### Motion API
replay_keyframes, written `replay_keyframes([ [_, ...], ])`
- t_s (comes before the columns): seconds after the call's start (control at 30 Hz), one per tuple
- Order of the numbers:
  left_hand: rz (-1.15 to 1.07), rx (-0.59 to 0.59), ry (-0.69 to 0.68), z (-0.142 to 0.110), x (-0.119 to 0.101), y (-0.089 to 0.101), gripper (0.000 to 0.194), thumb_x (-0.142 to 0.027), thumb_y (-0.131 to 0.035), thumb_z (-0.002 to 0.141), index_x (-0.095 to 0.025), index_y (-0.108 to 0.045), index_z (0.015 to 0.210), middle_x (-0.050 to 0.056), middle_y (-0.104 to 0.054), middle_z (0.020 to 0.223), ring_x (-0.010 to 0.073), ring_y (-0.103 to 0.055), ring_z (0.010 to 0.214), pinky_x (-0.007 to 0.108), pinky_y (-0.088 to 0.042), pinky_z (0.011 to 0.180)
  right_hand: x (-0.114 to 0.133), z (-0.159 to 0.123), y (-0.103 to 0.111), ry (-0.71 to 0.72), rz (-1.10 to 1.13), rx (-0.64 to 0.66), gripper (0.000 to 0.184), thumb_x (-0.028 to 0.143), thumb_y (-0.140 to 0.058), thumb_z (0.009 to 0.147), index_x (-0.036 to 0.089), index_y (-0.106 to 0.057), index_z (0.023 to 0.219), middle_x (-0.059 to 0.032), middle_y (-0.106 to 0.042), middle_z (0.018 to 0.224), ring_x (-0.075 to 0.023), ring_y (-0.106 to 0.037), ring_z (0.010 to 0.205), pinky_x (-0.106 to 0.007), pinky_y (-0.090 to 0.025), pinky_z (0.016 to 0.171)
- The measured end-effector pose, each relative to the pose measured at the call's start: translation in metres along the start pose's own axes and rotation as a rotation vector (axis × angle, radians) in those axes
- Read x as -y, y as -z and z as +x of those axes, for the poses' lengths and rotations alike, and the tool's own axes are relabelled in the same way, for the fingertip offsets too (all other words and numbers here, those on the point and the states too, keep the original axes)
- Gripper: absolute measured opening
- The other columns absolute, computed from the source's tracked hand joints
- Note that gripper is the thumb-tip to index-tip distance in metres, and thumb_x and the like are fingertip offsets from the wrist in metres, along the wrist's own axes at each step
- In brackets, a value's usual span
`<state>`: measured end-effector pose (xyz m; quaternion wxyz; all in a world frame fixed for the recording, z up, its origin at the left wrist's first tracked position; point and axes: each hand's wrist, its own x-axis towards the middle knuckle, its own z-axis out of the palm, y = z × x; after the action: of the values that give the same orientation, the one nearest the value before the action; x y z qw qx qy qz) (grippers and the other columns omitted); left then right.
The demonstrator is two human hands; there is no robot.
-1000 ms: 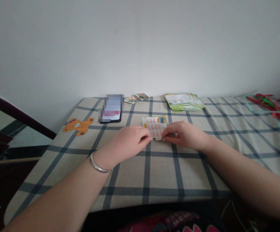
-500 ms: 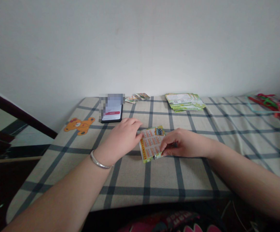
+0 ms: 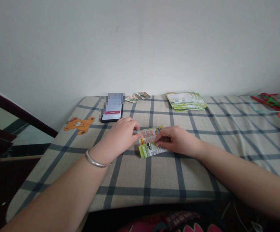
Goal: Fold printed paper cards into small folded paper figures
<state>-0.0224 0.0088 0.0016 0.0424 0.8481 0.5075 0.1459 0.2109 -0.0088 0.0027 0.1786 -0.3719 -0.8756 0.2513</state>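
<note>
A printed paper leaflet (image 3: 152, 150) in green, white and orange lies on the checked cloth. Its near edge is folded up over the printed face, showing a green strip with a small black-and-white pattern. My right hand (image 3: 178, 140) pinches that folded flap with thumb and forefinger. At the leaflet's far left edge, my left hand (image 3: 120, 137) has thumb and fingertips closed on the paper. A silver bangle (image 3: 95, 160) circles the left wrist. The fingers partly cover both sides of the leaflet.
Behind the left hand lies a phone (image 3: 112, 112), its screen partly blurred. Small folded papers (image 3: 138, 96) and a stack of green leaflets (image 3: 187, 101) sit by the wall. Coloured ribbons (image 3: 275, 103) are at the far right. A bear picture (image 3: 79, 125) is at the left.
The leaflet's near edge has been turned up and over its printed face. My right hand has moved slightly left and up with it; the left hand has shifted slightly left.
</note>
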Motion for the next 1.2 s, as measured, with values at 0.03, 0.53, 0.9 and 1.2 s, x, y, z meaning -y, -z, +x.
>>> replay_keyframes([
  [0.03, -0.016, 0.011, 0.001, 0.001, 0.000, 0.000, 0.009, -0.025, -0.066, 0.079, -0.017, -0.066, 0.082, 0.006, -0.063, 0.087, 0.0236, -0.058, 0.089, 0.039, -0.048, 0.084, 0.000, 0.001, -0.002, -0.006, -0.030, -0.040, 0.007, 0.020, -0.062, 0.084, 0.018, -0.069, 0.086, 0.0009, -0.066, 0.075, -0.0090, -0.055, 0.063, -0.021, -0.039, 0.057],
  [0.53, -0.023, -0.001, 0.036, -0.001, -0.008, 0.001, 0.023, -0.037, -0.053, 0.088, -0.017, -0.065, 0.089, 0.007, -0.062, 0.090, 0.0236, -0.059, 0.092, 0.040, -0.047, 0.087, -0.006, 0.016, -0.010, 0.037, -0.189, -0.230, 0.008, 0.018, -0.059, 0.086, 0.016, -0.067, 0.086, -0.0034, -0.062, 0.080, -0.0131, -0.056, 0.074, -0.024, -0.042, 0.067],
  [0.9, 0.057, -0.058, 0.032, -0.004, -0.011, -0.006, 0.027, -0.039, -0.069, 0.077, -0.018, -0.059, 0.091, 0.006, -0.060, 0.090, 0.0250, -0.058, 0.092, 0.039, -0.048, 0.084, -0.011, 0.018, -0.007, -0.020, -0.222, -0.283, 0.011, 0.023, -0.060, 0.087, 0.016, -0.068, 0.089, -0.0034, -0.063, 0.080, -0.0134, -0.055, 0.072, -0.025, -0.040, 0.066],
  [1.2, 0.095, -0.030, 0.111, -0.005, -0.016, -0.003, 0.030, -0.043, -0.069, 0.077, -0.017, -0.060, 0.089, 0.006, -0.061, 0.092, 0.0270, -0.058, 0.091, 0.040, -0.046, 0.082, -0.015, 0.010, 0.000, 0.019, -0.263, -0.282, 0.022, 0.027, -0.065, 0.082, 0.016, -0.067, 0.101, -0.0062, -0.064, 0.091, -0.0173, -0.057, 0.082, -0.030, -0.045, 0.075],
])
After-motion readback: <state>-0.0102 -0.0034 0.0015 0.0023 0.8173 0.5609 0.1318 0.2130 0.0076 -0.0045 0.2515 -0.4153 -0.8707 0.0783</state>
